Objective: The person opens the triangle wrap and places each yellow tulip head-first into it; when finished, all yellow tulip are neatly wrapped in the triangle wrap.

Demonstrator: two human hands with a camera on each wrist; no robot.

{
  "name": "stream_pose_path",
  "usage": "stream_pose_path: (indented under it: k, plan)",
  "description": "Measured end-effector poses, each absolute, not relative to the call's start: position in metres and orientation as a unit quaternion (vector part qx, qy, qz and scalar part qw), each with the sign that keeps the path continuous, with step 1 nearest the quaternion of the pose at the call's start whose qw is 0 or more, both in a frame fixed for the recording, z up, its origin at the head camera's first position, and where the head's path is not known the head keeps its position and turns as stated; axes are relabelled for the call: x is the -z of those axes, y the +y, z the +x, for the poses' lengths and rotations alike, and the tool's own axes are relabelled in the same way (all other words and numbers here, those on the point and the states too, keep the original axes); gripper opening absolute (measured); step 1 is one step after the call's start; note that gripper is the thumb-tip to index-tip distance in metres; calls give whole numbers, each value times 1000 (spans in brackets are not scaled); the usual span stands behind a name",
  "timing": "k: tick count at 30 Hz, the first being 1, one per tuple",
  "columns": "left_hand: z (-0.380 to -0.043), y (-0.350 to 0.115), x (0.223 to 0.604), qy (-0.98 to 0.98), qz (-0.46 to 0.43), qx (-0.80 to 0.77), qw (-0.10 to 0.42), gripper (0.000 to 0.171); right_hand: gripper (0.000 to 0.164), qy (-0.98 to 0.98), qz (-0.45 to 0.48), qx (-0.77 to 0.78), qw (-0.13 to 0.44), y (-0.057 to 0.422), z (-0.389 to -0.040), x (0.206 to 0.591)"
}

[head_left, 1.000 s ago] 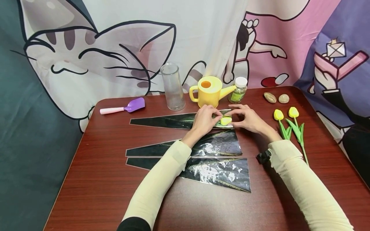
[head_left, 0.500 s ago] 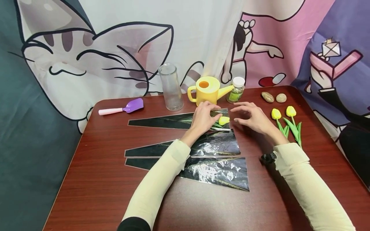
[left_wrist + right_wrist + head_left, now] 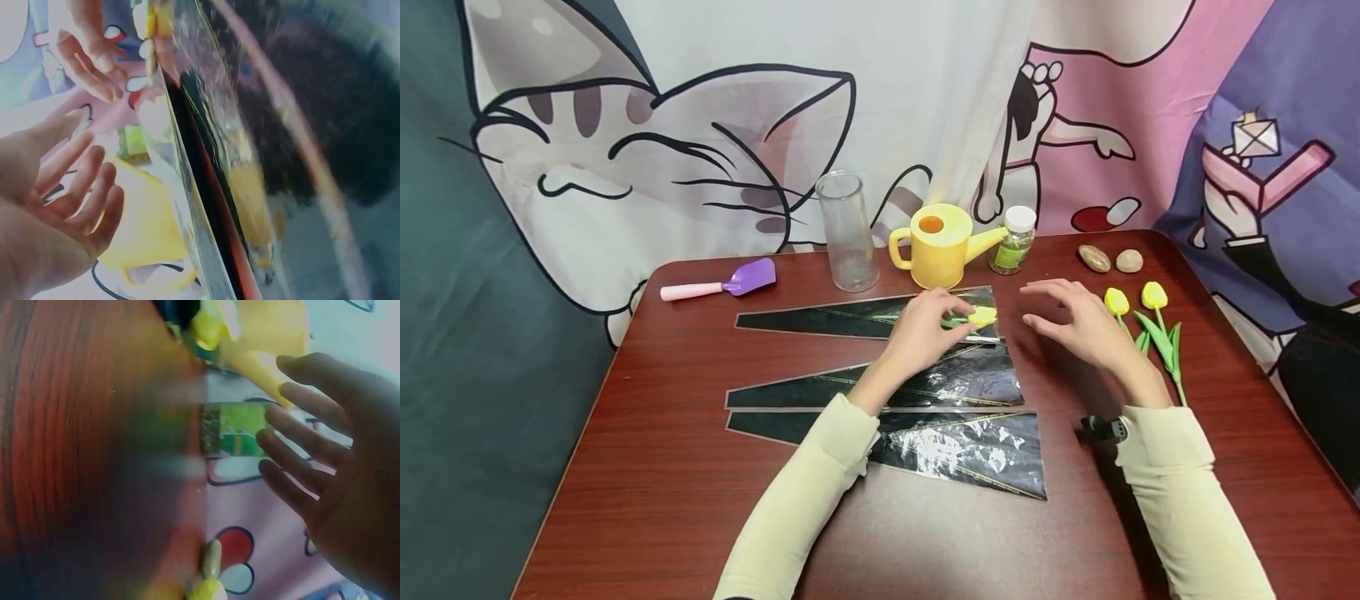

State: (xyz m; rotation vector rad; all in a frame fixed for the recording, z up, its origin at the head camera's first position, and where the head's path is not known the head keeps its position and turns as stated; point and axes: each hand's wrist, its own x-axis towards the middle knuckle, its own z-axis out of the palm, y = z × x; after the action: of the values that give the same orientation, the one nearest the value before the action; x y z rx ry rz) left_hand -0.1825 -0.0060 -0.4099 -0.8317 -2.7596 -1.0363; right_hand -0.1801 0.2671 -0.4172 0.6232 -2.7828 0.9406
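Note:
My left hand (image 3: 921,329) hovers over the wide end of the farthest black-and-clear flower sleeve (image 3: 820,318), fingers loosely bent. A yellow tulip (image 3: 982,317) lies at that end, its bloom just past my fingertips and its stem partly hidden by the hand. In the left wrist view, the left hand's fingers (image 3: 87,187) are spread apart with nothing between them. My right hand (image 3: 1086,329) is off to the right of the sleeve, fingers parted and holding nothing. Two more sleeves, a middle one (image 3: 797,389) and a near one (image 3: 955,450), lie flat below.
Two yellow tulips (image 3: 1155,296) lie on the right beside my right forearm. Along the back stand a clear glass vase (image 3: 850,242), a yellow watering can (image 3: 942,250) and a white-capped jar (image 3: 1013,246). Two stones (image 3: 1094,258) sit back right, a purple shovel (image 3: 751,276) back left.
My right hand has drawn away from the tulip and sleeve, toward the right. The left hand stays over the sleeve's wide end, and more of the tulip shows.

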Motion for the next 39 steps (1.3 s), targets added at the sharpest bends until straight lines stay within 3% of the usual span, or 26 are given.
stream_pose_path:
  k: [7, 17, 25, 39]
  plan:
    - [-156, 4, 418, -914, -299, 275, -2, 27, 43, -930, 156, -328, 56, 276, -157, 417]
    - [-135, 15, 431, -939, -287, 188, 0, 31, 40, -932, 141, -331, 37, 279, -143, 416]
    - [-136, 15, 431, -936, -298, 188, 16, 33, 39, -935, 148, -315, 68, 287, -142, 409]
    - [-148, 21, 431, -934, -320, 158, -37, 36, 36, -940, 141, -302, 69, 294, -146, 405]
